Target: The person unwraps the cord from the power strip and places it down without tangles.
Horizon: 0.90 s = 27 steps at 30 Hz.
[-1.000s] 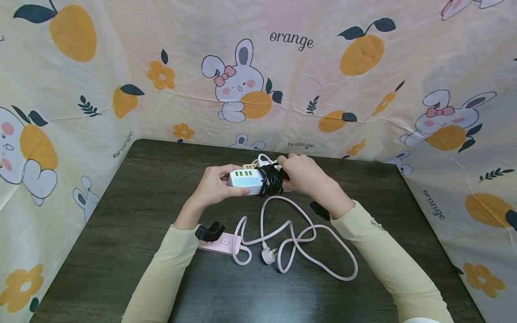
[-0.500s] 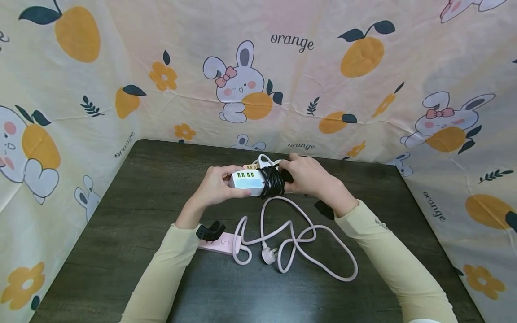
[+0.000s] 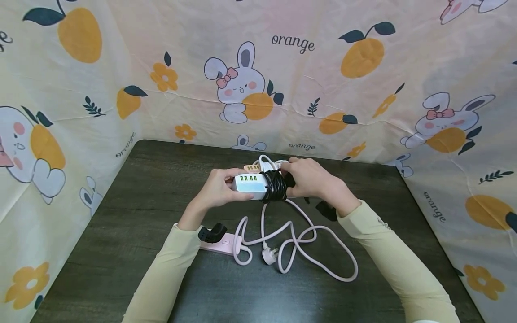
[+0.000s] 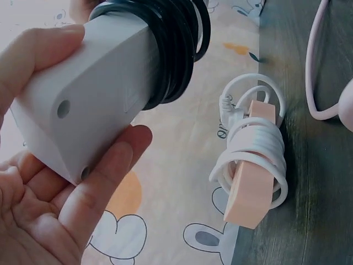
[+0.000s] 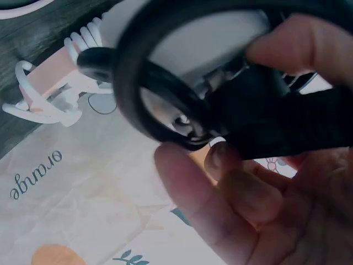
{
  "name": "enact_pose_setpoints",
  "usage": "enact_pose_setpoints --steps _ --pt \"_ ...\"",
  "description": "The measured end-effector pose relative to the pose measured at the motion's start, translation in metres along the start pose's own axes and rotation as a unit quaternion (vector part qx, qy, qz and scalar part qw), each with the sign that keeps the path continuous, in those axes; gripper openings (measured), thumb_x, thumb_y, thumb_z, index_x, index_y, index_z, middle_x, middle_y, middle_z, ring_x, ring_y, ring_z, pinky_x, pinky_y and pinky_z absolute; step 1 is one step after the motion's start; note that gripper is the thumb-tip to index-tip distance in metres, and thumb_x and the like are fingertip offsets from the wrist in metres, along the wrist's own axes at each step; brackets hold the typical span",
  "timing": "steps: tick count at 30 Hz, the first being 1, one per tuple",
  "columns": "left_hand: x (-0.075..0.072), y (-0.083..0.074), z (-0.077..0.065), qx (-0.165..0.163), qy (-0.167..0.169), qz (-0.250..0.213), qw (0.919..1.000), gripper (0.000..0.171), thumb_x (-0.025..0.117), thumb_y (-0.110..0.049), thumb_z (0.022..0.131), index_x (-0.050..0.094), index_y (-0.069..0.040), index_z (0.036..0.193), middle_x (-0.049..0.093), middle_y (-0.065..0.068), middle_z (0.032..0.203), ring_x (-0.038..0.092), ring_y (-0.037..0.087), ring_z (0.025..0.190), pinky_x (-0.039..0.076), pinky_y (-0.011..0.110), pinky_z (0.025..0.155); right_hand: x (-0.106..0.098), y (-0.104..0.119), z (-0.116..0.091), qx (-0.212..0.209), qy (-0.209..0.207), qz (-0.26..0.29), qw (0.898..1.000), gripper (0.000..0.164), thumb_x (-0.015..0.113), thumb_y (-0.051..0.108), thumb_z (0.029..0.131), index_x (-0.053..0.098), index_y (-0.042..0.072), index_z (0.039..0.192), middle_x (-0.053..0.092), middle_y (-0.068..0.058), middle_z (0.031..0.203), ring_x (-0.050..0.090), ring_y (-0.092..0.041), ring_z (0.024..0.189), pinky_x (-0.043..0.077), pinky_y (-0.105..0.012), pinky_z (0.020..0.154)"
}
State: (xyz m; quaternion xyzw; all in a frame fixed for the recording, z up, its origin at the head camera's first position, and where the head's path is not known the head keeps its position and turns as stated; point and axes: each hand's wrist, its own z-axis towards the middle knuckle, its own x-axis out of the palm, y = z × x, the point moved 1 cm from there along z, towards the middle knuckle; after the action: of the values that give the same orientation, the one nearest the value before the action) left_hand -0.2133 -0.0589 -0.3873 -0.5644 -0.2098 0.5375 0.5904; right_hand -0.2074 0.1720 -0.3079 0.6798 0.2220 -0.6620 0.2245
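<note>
My left hand [image 3: 220,188] grips the end of a white USB hub [image 3: 249,183], thumb on one side and fingers on the other. A row of small ports lines its top. Black cable [image 3: 274,185] is wound several times round its other end. In the right wrist view, my right hand [image 5: 248,204] pinches a black plug [image 5: 276,116] on that cable, and a loose black loop hangs beside it. The left wrist view has the hub held up off the table, with two round holes in its end face [image 4: 71,132].
Behind the hub lies a peach power strip [image 4: 251,193] wrapped in white cord [image 4: 256,143]. A pink power strip [image 3: 222,244] sits nearer me, its pale cord [image 3: 323,264] looping across the dark table [image 3: 133,233] to a plug [image 3: 268,255]. A patterned cloth [image 3: 169,27] stands behind.
Both hands and the white hub have shifted slightly to the right and toward me. The hold on the hub and cable looks the same; the power strips lie still.
</note>
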Motion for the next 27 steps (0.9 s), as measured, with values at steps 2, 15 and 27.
enact_pose_setpoints --steps 2,15,27 --pt "0.0 0.0 0.0 -0.004 0.006 -0.011 0.9999 0.048 0.083 -0.005 0.066 0.065 0.004 0.111 0.065 0.017 0.097 0.063 0.02 0.079 0.054 0.032 0.07 0.0 -0.001 0.0 -0.004 -0.004 0.001 1.0 0.032 0.074 0.021 0.066 0.062 0.01 0.094 0.057 -0.005 0.084 0.045 -0.018 0.058 0.042 -0.035 0.054" --pt "0.002 0.0 -0.001 0.029 0.024 -0.034 0.9987 0.048 0.081 -0.001 0.067 0.064 0.008 0.111 0.065 0.021 0.096 0.065 0.023 0.078 0.055 0.034 0.069 -0.009 -0.007 -0.002 0.006 0.041 0.069 0.997 0.024 0.075 0.024 0.067 0.062 0.015 0.084 0.051 0.003 0.067 0.041 -0.015 0.059 0.034 -0.03 0.053" --pt "0.006 0.0 0.001 0.045 0.033 -0.045 0.9974 0.053 0.081 0.001 0.067 0.062 0.007 0.116 0.064 0.021 0.099 0.065 0.024 0.082 0.055 0.033 0.072 -0.016 -0.009 -0.004 0.011 0.047 0.093 0.994 0.023 0.077 0.021 0.063 0.059 0.017 0.077 0.041 0.006 0.058 0.037 -0.013 0.054 0.031 -0.028 0.052"
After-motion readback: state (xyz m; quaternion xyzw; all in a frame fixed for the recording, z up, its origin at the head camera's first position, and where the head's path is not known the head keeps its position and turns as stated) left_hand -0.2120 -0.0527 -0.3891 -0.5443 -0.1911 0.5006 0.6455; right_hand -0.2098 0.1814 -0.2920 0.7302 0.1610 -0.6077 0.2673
